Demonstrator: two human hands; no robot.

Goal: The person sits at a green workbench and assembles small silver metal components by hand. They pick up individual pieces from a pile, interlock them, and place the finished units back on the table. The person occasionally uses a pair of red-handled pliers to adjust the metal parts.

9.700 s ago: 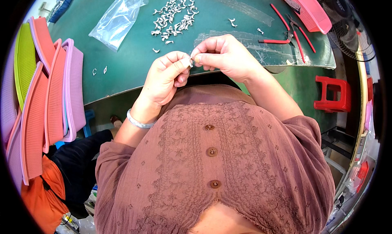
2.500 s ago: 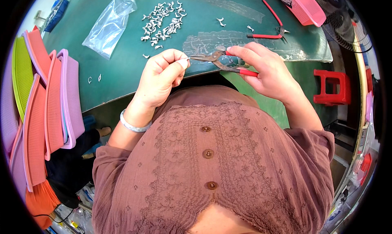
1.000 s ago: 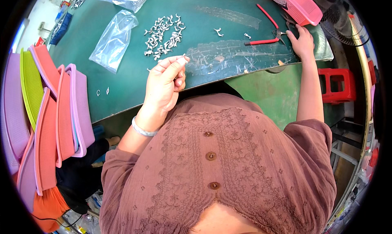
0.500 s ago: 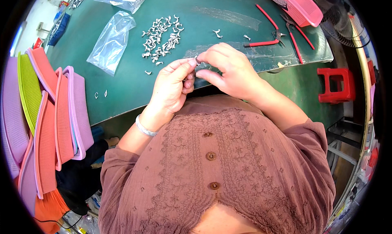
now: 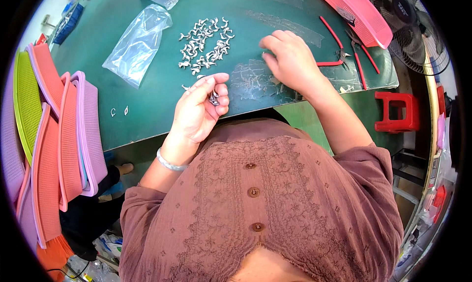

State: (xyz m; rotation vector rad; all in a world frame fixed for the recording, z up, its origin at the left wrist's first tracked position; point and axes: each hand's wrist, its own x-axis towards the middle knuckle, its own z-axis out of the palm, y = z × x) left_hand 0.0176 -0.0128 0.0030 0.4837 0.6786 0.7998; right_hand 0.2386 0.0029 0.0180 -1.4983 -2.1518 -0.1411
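My left hand point(image 5: 199, 107) is half curled at the table's near edge, palm up, holding a few small curved silver metal pieces point(image 5: 214, 98) against its fingers. To its right, my right hand point(image 5: 292, 60) is over the green table, back up. Its fingers are bent, with thumb and forefinger apart and nothing visible between them; the space beneath is hidden. Beyond my left hand lies a loose pile of similar curved metal pieces point(image 5: 194, 48). Two small pale pieces, one a C-shaped ring point(image 5: 113, 112) and one a narrow loop point(image 5: 126, 110), lie at the left.
Red-handled pliers point(image 5: 339, 60) and a second pair point(image 5: 359, 55) lie at the right beside a pink basket point(image 5: 364, 21). A clear plastic bag point(image 5: 137, 46) lies left of the pile. Stacked plastic baskets point(image 5: 69, 134), a fan point(image 5: 418, 31) and a red stool point(image 5: 397, 112) stand around the table.
My hands were together at the table edge; now the right has moved away, up and right over the table. The left has turned palm up, showing metal pieces in it.
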